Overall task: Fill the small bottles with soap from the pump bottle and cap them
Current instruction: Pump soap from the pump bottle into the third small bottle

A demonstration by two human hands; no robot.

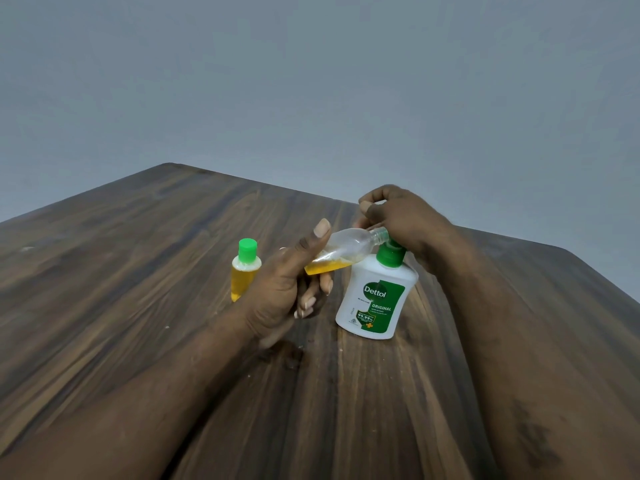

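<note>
My left hand (289, 289) grips a small clear bottle (341, 252), tilted with its open neck up to the right at the pump spout. A little yellow soap lies in its lower end. My right hand (398, 216) rests curled over the green pump head of the white Dettol pump bottle (375, 299), which stands on the table; the pump head is mostly hidden under the hand. A second small bottle (244, 271), full of yellow soap and closed with a green cap, stands upright just left of my left hand.
The dark wooden table (138, 289) stretches to the left and toward me, its far edge and corner against a plain grey wall. Small wet spots lie on the wood below my left hand.
</note>
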